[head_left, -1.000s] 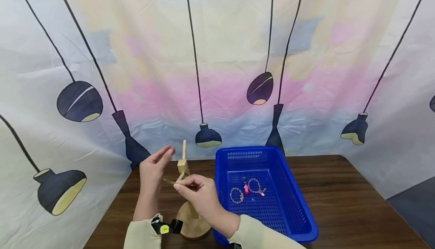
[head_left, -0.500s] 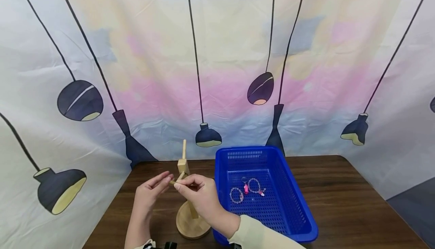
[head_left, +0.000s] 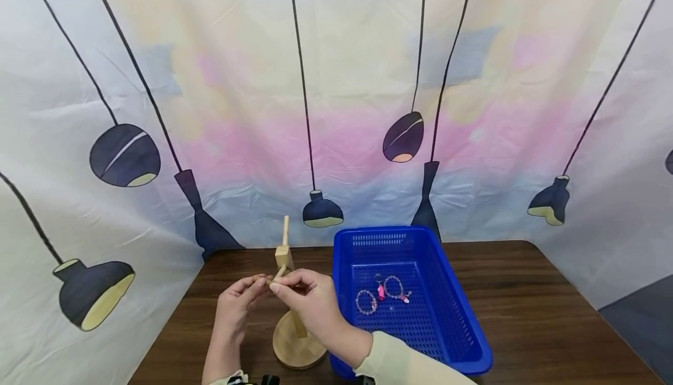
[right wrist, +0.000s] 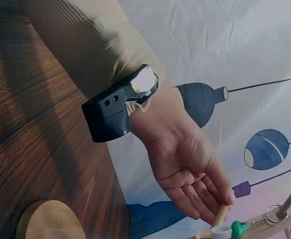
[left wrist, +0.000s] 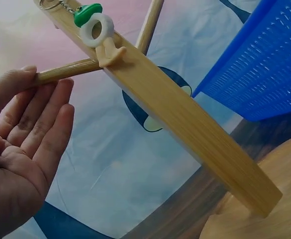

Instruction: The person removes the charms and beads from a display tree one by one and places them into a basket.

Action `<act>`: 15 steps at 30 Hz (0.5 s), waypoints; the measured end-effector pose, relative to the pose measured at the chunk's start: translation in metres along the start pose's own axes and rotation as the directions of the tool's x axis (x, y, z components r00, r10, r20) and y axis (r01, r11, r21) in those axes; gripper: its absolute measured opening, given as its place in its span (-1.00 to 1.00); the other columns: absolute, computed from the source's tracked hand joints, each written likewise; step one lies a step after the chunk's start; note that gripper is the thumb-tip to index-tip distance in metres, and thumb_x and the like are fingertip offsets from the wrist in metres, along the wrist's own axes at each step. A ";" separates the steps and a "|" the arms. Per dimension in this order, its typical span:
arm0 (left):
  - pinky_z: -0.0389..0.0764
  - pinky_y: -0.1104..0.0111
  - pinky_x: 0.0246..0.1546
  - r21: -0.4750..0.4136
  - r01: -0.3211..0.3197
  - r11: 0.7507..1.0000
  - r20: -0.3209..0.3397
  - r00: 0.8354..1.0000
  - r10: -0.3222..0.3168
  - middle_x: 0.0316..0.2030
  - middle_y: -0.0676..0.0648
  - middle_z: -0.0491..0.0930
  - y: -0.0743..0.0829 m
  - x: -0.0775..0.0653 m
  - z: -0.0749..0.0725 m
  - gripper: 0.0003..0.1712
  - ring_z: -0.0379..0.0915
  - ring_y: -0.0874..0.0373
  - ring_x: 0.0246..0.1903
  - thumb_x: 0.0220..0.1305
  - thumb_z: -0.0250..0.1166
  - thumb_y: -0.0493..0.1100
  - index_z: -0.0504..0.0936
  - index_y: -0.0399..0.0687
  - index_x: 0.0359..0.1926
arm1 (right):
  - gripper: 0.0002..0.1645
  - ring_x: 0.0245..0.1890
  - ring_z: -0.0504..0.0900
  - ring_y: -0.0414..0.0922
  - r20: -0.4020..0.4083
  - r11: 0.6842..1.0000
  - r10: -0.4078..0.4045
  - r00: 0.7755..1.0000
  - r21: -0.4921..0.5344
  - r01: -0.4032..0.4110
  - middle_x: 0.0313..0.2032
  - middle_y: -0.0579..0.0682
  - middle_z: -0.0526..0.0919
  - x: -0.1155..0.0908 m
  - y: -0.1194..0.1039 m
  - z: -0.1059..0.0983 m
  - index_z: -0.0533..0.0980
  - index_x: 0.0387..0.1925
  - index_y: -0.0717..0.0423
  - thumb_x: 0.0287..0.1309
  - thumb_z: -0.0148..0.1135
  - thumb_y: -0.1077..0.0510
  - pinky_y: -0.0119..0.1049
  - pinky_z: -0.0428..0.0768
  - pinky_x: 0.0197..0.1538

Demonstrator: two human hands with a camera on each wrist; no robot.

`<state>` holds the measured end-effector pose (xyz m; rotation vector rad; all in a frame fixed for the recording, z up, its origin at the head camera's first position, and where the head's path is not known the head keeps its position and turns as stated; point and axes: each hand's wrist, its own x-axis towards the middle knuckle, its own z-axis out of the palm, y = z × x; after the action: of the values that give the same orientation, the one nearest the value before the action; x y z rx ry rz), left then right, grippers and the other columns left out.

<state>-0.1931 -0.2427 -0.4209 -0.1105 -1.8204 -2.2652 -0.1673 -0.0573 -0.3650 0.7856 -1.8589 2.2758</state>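
A wooden peg stand (head_left: 283,256) rises from a round base (head_left: 298,347). My left hand (head_left: 236,309) pinches the end of its left peg (left wrist: 68,70) between thumb and fingers. My right hand (head_left: 315,303) pinches the tip of the front peg (head_left: 281,274) with thumb and index finger. A keychain hangs from that front peg by its metal ring (right wrist: 274,214). Its charm has a green top (left wrist: 88,15), a white ring (left wrist: 108,25) and a beige lower part (left wrist: 108,54). Only the edge of my right hand shows in the right wrist view.
Right of the stand sits a blue basket (head_left: 462,309) holding two beaded bracelets (head_left: 366,310) and a pink keychain (head_left: 381,292). Both stand on a dark wooden table (head_left: 541,309). A printed cloth (head_left: 357,81) with lamp pictures hangs behind.
My left hand has come down from beside the stand's upper part and now grips the left peg. The right hand stays in place at the front peg.
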 end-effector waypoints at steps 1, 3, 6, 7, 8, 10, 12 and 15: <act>0.77 0.49 -0.13 -0.019 -0.012 1.000 0.010 1.000 0.012 -0.29 0.20 0.80 -0.001 0.000 -0.001 -0.68 0.75 0.37 -0.25 0.43 0.25 -0.36 0.80 0.15 -0.32 | -0.76 -0.32 0.66 -0.54 0.009 1.000 -0.003 1.000 0.000 0.003 -0.17 0.57 0.68 0.000 0.000 0.000 0.63 -0.22 0.58 0.23 0.36 0.36 -0.60 0.68 -0.14; 0.78 0.48 -0.14 -0.046 -0.031 0.998 0.026 0.999 0.033 -0.29 0.18 0.81 -0.001 0.000 -0.002 -0.67 0.76 0.36 -0.26 0.43 0.24 -0.38 0.80 0.12 -0.32 | -0.75 -0.30 0.67 -0.55 0.031 1.000 0.005 1.000 0.002 -0.005 -0.14 0.55 0.68 0.001 -0.002 -0.001 0.63 -0.19 0.57 0.24 0.35 0.35 -0.60 0.69 -0.12; 0.78 0.47 -0.15 -0.059 -0.051 0.997 0.043 0.998 0.054 -0.30 0.16 0.81 0.000 0.000 -0.004 -0.67 0.76 0.34 -0.27 0.42 0.23 -0.41 0.80 0.07 -0.33 | -0.74 -0.31 0.66 -0.54 0.066 1.000 0.027 0.997 -0.013 -0.026 -0.12 0.53 0.69 0.002 -0.004 -0.003 0.64 -0.16 0.53 0.26 0.35 0.31 -0.60 0.68 -0.12; 0.78 0.47 -0.15 -0.056 -0.055 0.997 0.048 0.997 0.057 -0.30 0.16 0.81 0.000 0.000 -0.004 -0.66 0.76 0.34 -0.27 0.42 0.23 -0.41 0.80 0.07 -0.33 | -0.74 -0.32 0.65 -0.53 0.076 0.999 0.042 0.996 -0.018 -0.041 -0.11 0.53 0.69 0.003 -0.005 -0.005 0.64 -0.15 0.51 0.27 0.35 0.30 -0.60 0.67 -0.13; 0.78 0.46 -0.15 -0.053 -0.057 0.997 0.052 0.997 0.059 -0.30 0.16 0.81 0.000 0.000 -0.004 -0.67 0.76 0.34 -0.27 0.42 0.22 -0.42 0.80 0.06 -0.33 | -0.73 -0.32 0.65 -0.52 0.085 0.998 0.062 0.994 -0.022 -0.060 -0.11 0.52 0.68 0.003 -0.006 -0.007 0.64 -0.14 0.49 0.28 0.36 0.28 -0.60 0.66 -0.14; 0.78 0.46 -0.14 -0.044 -0.056 0.997 0.056 0.997 0.058 -0.30 0.17 0.80 0.000 0.001 -0.004 -0.68 0.75 0.34 -0.27 0.42 0.22 -0.42 0.79 0.03 -0.33 | -0.71 -0.33 0.64 -0.49 0.098 0.995 0.103 0.990 -0.031 -0.100 -0.10 0.51 0.67 0.004 -0.007 -0.011 0.63 -0.11 0.46 0.29 0.37 0.24 -0.59 0.64 -0.18; 0.78 0.47 -0.14 -0.036 -0.053 0.998 0.059 0.997 0.056 -0.31 0.17 0.80 0.000 0.001 -0.004 -0.68 0.75 0.35 -0.26 0.43 0.22 -0.42 0.79 0.02 -0.33 | -0.68 -0.32 0.63 -0.46 0.101 0.991 0.128 0.987 -0.040 -0.124 -0.09 0.49 0.66 0.005 -0.008 -0.017 0.61 -0.10 0.44 0.29 0.38 0.20 -0.58 0.62 -0.19; 0.78 0.48 -0.14 -0.012 -0.047 0.999 0.055 0.997 0.048 -0.31 0.17 0.81 0.000 0.003 -0.003 -0.68 0.75 0.35 -0.26 0.43 0.22 -0.41 0.78 0.04 -0.34 | -0.66 -0.30 0.62 -0.43 0.088 0.988 0.150 0.985 -0.058 -0.145 -0.08 0.46 0.66 0.007 -0.007 -0.025 0.60 -0.08 0.43 0.29 0.38 0.19 -0.57 0.62 -0.18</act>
<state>-0.1957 -0.2459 -0.4214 -0.2178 -1.8126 -2.2615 -0.1785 -0.0333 -0.3585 0.7831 -2.0728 2.3033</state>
